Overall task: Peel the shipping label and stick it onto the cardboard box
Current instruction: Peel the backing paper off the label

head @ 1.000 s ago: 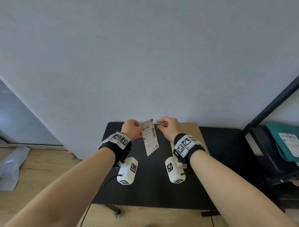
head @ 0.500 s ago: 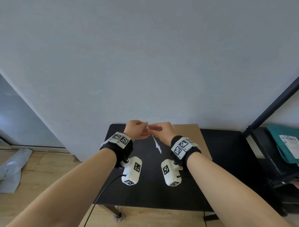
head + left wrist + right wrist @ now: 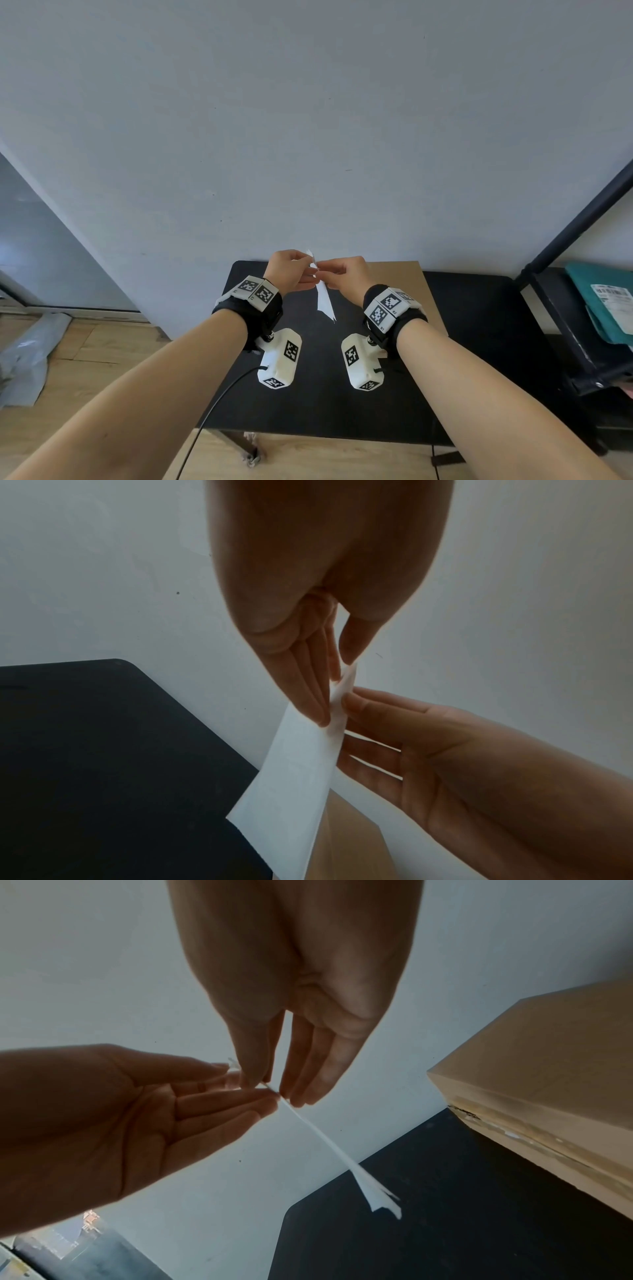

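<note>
Both hands meet above a black table (image 3: pixel 342 394): the left hand (image 3: pixel 289 270) and right hand (image 3: pixel 346 277) each pinch the top edge of the white shipping label (image 3: pixel 323 301), which hangs edge-on beside the cardboard box (image 3: pixel 419 284).

Little can be read. The right wrist band (image 3: pixel 390 308) bears black-and-white square code markers with tiny tags beside them that look like "R1" and "R2". The left wrist band (image 3: pixel 255 289) carries like markers; its tag is too small to read. Right of the table (image 3: pixel 479 342), a printed label (image 3: pixel 616 303) lies on a teal parcel (image 3: pixel 589 284), its print illegible. The shipping label (image 3: pixel 324 301) shows only a blank side.
</note>
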{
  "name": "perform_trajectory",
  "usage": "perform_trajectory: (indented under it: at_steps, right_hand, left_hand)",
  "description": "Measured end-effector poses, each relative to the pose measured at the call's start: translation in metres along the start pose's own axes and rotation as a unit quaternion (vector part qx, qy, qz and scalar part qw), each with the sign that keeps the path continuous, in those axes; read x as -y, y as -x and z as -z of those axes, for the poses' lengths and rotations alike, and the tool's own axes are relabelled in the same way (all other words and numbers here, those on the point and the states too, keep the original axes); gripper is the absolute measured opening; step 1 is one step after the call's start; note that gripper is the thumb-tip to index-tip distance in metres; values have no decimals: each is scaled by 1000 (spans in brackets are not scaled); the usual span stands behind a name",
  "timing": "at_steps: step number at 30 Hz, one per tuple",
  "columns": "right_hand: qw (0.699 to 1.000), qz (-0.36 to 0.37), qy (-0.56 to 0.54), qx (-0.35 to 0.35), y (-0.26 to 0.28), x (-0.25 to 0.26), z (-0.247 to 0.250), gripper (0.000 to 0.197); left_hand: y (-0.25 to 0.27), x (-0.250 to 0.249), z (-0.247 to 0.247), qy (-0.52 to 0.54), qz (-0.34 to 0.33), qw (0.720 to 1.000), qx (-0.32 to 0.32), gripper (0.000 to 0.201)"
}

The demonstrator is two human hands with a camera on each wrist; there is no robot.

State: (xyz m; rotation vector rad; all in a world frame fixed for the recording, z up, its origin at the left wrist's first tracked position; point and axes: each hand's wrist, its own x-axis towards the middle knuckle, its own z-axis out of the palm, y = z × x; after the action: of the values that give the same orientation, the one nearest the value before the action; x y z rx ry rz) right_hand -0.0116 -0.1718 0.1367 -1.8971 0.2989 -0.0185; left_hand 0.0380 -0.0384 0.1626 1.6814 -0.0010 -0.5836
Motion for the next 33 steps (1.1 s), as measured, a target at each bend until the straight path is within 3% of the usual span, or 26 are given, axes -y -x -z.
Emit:
perform_trajectory:
  at_steps: [6,17,25,33]
  right_hand:
    - [1000,-7,-4,10,0,-3,1,39]
    - [998,-17,-68,3,4,-2,2,27]
    - [999,-4,-32,-4,2,-9,4,25]
    - [1000,-5,-17,-3,3,-10,2,29]
  left_hand:
    - [2,0,-2,-26,-23,999,-8,20]
    - [1,4,-4,-51,-31,998,-13,18]
    - [2,3,-6,-63,-37,997,-13,28]
    - [5,2,-5,-73,-45,996,-2,20]
